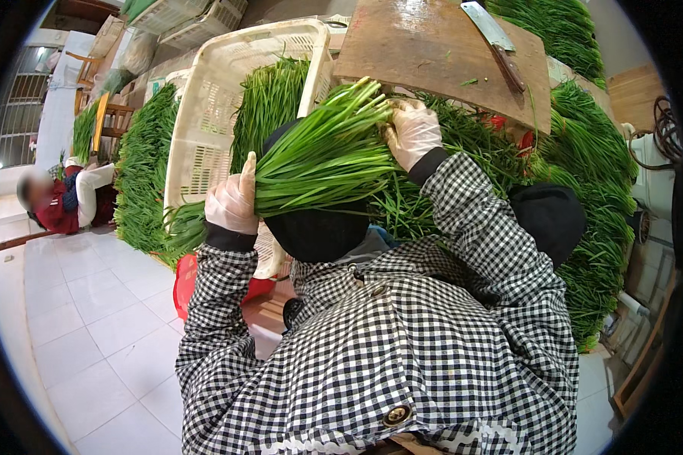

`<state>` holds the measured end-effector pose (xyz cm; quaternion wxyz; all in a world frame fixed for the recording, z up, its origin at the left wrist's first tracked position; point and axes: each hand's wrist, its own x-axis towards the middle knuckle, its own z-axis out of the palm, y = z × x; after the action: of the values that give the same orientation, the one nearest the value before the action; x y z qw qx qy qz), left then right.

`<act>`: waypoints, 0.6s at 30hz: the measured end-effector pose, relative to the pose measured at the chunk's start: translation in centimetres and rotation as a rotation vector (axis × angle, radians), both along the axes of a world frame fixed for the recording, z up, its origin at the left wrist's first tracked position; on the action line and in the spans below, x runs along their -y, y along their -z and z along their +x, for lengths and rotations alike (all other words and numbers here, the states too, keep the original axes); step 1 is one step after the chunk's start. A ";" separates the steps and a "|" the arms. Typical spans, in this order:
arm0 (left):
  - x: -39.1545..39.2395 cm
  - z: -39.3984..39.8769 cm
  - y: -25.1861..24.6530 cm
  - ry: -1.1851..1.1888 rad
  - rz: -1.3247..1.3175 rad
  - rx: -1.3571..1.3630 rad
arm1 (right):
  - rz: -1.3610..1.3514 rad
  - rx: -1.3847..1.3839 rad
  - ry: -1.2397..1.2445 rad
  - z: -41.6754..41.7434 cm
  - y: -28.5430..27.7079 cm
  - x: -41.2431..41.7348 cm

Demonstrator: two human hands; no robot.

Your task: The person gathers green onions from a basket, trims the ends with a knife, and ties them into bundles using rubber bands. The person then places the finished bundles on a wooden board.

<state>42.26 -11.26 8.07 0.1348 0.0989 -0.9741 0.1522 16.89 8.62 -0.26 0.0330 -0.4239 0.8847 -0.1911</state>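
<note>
A bunch of garlic chives [324, 153] lies across above my lap, its pale stem ends [370, 94] pointing up and to the right. My left hand [231, 199], in a thin translucent glove, grips the leafy end with the thumb raised, and leaf tips hang out to its left. At the stem end, my right hand [414, 132], gloved likewise, has its fingers curled against the stems; its fingertips are partly hidden. Beneath the bunch are my dark-clad knees. Loose chives [404, 207] lie between my legs.
A cream plastic crate [202, 122] holds more chives [270, 105]. A cleaver [492, 34] rests on a wooden board [398, 51] ahead. Chive piles stand left [142, 176] and right [592, 227]. Another person [62, 199] sits at far left, beyond the tiled floor [102, 330].
</note>
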 end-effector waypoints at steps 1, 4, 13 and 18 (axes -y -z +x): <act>0.0 0.1 0.0 -0.011 -0.004 0.012 | 0.069 -0.153 -0.003 0.1 -0.5 -0.1; -0.3 0.1 -0.1 -0.026 0.006 0.039 | 0.201 -0.114 0.029 -1.3 0.0 -0.9; 0.6 0.9 1.8 -0.010 0.126 -0.076 | 1.268 0.243 -0.130 -5.9 0.8 -10.0; 0.7 1.0 2.0 0.021 0.073 -0.140 | -0.138 0.470 -0.154 -4.3 -4.0 -8.4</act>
<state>43.22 -11.92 6.05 0.2007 0.1040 -0.9681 0.1080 12.58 17.01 3.76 0.2232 -0.4353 0.8027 -0.3412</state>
